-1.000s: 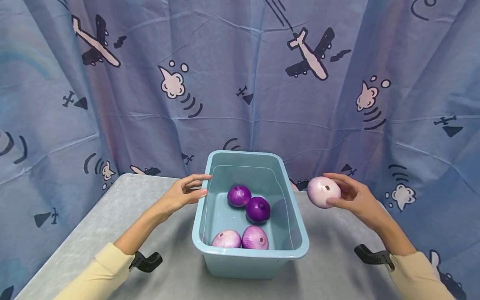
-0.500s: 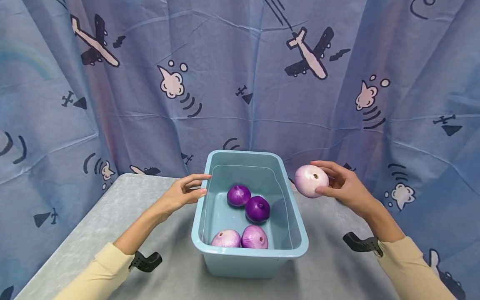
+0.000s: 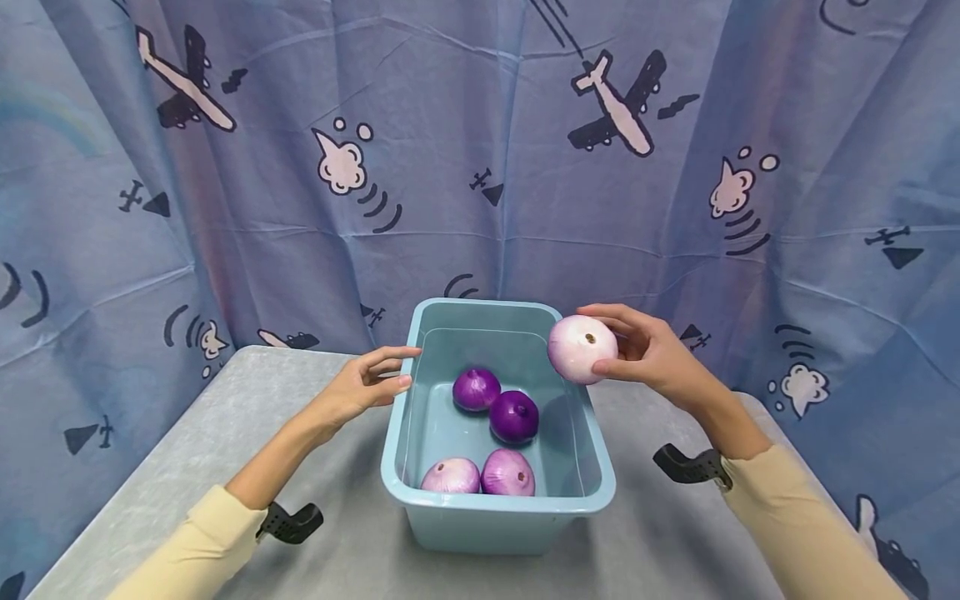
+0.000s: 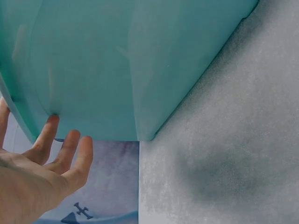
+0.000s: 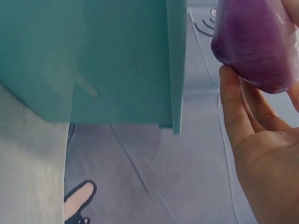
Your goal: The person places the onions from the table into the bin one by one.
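Observation:
A pale purple onion [image 3: 582, 349] is held in my right hand [image 3: 656, 358], the thumb on its near side and fingers round the far side. It hangs over the right rim of a light blue plastic bin [image 3: 498, 503]. In the right wrist view the onion [image 5: 257, 44] is above the rim level. My left hand [image 3: 360, 392] touches the bin's left rim with fairly straight, spread fingers; in the left wrist view a fingertip meets the outer wall. Inside lie two dark purple onions, one farther back [image 3: 476, 389] and one nearer [image 3: 514, 417], plus two paler onions [image 3: 508, 472] at the front.
The bin stands on a grey table [image 3: 300, 467], close to its back edge. A blue curtain [image 3: 450, 150] with airplane prints hangs behind and at both sides. Black wrist mounts, left [image 3: 292, 523] and right [image 3: 686, 463], stick out inward below the hands.
My right hand has carried the pale onion left and upward, from beside the bin to over its right rim. The left hand and the onions in the bin have stayed in place.

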The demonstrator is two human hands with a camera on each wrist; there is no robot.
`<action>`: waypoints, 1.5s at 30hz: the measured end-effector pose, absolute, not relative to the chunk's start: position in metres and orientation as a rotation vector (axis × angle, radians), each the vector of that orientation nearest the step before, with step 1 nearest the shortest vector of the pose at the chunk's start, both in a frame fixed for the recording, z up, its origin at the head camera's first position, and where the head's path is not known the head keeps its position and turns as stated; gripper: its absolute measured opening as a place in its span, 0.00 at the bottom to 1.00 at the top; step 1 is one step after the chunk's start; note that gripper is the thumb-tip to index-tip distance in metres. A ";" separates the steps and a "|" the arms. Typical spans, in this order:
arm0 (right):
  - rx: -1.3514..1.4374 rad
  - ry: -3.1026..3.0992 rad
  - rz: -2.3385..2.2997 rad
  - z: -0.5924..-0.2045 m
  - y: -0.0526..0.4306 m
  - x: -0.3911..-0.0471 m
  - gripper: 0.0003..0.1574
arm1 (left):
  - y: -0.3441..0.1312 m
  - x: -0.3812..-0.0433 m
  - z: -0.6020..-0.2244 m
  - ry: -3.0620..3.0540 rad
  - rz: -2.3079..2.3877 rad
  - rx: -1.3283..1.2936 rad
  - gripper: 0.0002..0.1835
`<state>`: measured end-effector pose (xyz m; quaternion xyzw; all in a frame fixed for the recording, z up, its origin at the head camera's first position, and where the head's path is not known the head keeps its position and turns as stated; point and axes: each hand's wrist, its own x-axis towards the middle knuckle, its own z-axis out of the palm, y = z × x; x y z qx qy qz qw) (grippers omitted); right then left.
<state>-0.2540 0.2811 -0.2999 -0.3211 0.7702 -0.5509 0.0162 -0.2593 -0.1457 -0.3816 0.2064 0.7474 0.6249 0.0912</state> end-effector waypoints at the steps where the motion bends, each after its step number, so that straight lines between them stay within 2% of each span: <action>1: -1.002 2.385 -1.710 -0.299 0.277 -0.254 0.42 | -0.146 -0.259 -0.382 2.219 1.856 0.614 0.30; 12: -1.101 2.271 -1.726 -0.301 0.252 -0.260 0.42 | -0.146 -0.260 -0.383 2.210 1.860 0.618 0.30; 22: -1.131 2.274 -1.741 -0.302 0.259 -0.258 0.36 | -0.146 -0.259 -0.382 2.202 1.863 0.619 0.30; 45: -0.719 2.592 -1.672 -0.347 0.337 -0.242 0.28 | -0.146 -0.260 -0.382 2.202 1.861 0.632 0.30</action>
